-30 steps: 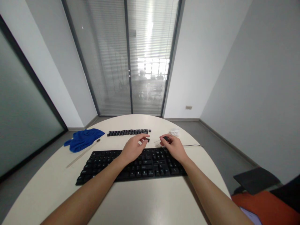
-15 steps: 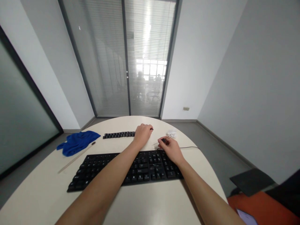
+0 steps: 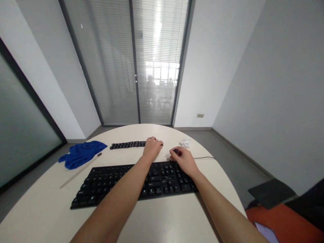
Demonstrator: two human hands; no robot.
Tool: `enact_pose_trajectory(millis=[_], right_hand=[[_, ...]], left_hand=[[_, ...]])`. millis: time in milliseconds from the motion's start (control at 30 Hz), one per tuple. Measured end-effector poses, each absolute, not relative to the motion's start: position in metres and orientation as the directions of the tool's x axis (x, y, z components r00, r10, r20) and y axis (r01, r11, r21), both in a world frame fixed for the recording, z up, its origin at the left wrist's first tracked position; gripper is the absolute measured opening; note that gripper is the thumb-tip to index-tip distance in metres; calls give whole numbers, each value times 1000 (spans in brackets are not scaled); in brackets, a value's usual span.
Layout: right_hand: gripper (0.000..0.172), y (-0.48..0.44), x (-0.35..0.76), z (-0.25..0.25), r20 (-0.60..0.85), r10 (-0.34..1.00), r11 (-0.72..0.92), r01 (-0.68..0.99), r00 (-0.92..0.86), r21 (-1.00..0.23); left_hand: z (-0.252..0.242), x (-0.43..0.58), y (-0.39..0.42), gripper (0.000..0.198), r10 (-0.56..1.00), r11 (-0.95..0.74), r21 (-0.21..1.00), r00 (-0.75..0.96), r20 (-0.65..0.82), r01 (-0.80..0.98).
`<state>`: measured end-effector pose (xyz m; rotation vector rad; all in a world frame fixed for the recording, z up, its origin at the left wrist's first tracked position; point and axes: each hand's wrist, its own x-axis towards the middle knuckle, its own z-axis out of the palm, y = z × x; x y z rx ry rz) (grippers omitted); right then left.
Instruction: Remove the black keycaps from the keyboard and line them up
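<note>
My left hand [image 3: 153, 149] is just beyond the keyboard, at the right end of a row of black keycaps [image 3: 128, 145]. Its fingers are bent, with a small black keycap [image 3: 162, 145] showing at the thumb side. My right hand [image 3: 184, 158] hovers above the keyboard's back right corner, fingers closed around what looks like a wire keycap puller [image 3: 181, 147]. A dark piece [image 3: 176, 151] shows between those fingertips; its kind is hard to make out. Under both forearms lies the black keyboard [image 3: 154, 184], partly covered by them.
A blue cloth [image 3: 82, 153] and a thin brush [image 3: 81, 171] lie on the left of the round table [image 3: 157, 219]. Crumpled white material [image 3: 185, 143] sits beyond my right hand. A black cable [image 3: 205, 157] runs off rightward. An orange chair [image 3: 286, 219] holds a phone [image 3: 265, 232].
My left hand has drawn slightly nearer and left, toward the end of the keycap row, its fingers turned lower. My right hand keeps its hold in nearly the same place.
</note>
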<state>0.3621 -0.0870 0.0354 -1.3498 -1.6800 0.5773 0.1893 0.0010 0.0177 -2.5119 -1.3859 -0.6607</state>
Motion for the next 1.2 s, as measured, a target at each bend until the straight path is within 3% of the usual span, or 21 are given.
enact_pose_trajectory(millis=[300,633,1200], right_hand=[[27,-86,363,32,341,939,306,528,-32,-792],[27,-88,362,35,347,937,314,524,-36,-792],[27,-90,361,39,331,943,300,526,-36,-796]], left_hand=[[17,188,2,16,753,-543,12,481,448,839],[22,186,-1,16,768,-540,86,447,459,838],[19,184,2,15,781,-470,79,373,500,879]])
